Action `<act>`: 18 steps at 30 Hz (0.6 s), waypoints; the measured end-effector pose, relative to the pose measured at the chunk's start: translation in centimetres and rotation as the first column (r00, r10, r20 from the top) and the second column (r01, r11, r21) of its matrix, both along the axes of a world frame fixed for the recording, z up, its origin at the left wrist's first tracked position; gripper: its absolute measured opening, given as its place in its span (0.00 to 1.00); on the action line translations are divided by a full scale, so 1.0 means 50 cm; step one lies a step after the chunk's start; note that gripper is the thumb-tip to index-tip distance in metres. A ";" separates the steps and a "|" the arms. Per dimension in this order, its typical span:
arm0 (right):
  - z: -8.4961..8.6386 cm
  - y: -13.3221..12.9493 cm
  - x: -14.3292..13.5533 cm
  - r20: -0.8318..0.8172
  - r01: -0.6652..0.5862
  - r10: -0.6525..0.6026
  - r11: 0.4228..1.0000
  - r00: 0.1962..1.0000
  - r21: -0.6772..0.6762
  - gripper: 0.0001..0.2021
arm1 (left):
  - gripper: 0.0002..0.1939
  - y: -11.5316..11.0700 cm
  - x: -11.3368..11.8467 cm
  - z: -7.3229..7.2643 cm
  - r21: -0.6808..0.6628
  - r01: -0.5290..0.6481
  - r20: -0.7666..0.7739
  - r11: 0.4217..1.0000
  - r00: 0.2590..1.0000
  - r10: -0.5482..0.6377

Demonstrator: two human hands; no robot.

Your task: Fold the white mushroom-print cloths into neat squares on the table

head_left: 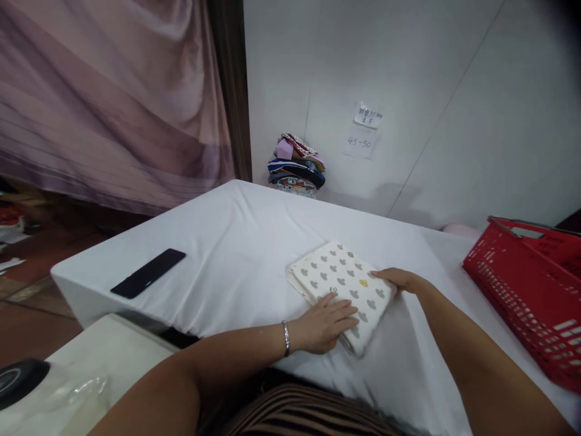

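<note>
A folded white cloth [333, 266] with a grey mushroom-like print and a few yellow and green motifs lies on the white-covered table [254, 242]. My left hand [323, 324], with a silver bracelet at the wrist, rests on the cloth's near left part, its fingers spread flat. At the cloth's right edge, my right hand [397, 280] has its thumb on top while the other fingers go under the side, gripping that edge. Those lower fingers are mostly hidden.
A black phone [149, 274] lies on the table's left side. A red plastic basket [526, 297] stands at the right. Folded clothes [297, 163] are stacked beyond the far edge, by a wall with paper labels [361, 144]. A pink curtain [113, 91] hangs at left.
</note>
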State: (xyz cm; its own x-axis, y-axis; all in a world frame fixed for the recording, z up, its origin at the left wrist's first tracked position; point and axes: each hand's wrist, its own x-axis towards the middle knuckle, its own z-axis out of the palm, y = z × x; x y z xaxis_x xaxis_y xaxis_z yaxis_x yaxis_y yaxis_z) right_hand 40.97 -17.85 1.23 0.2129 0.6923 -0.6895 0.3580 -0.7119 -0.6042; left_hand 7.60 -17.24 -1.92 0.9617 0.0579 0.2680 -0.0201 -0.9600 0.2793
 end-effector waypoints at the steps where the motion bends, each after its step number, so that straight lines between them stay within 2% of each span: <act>1: -0.002 -0.008 0.000 0.010 0.012 -0.012 1.000 1.000 0.004 0.25 | 0.32 -0.003 0.006 0.000 0.001 0.000 -0.003 1.000 1.000 0.000; 4: -0.006 -0.035 -0.005 -0.003 0.030 -0.030 0.999 1.000 0.026 0.25 | 0.30 -0.009 0.012 0.004 -0.004 -0.012 -0.007 1.000 1.000 0.012; 8: -0.007 -0.089 -0.016 0.000 0.081 -0.082 0.995 0.997 0.050 0.26 | 0.27 -0.012 -0.009 0.016 -0.054 -0.058 -0.015 0.997 0.998 0.057; 12: -0.013 -0.161 -0.037 0.020 0.106 -0.107 0.992 0.994 0.065 0.28 | 0.29 -0.011 -0.046 0.023 -0.128 -0.129 -0.034 0.983 0.992 0.125; 15: -0.021 -0.203 -0.061 -0.005 0.132 -0.132 0.989 0.991 0.066 0.29 | 0.32 -0.013 -0.065 0.027 -0.131 -0.125 -0.045 0.983 0.992 0.120; 18: -0.026 -0.221 -0.081 -0.023 0.163 -0.161 0.983 0.987 0.090 0.27 | 0.38 -0.029 -0.074 0.032 -0.146 -0.099 -0.084 0.984 0.993 0.088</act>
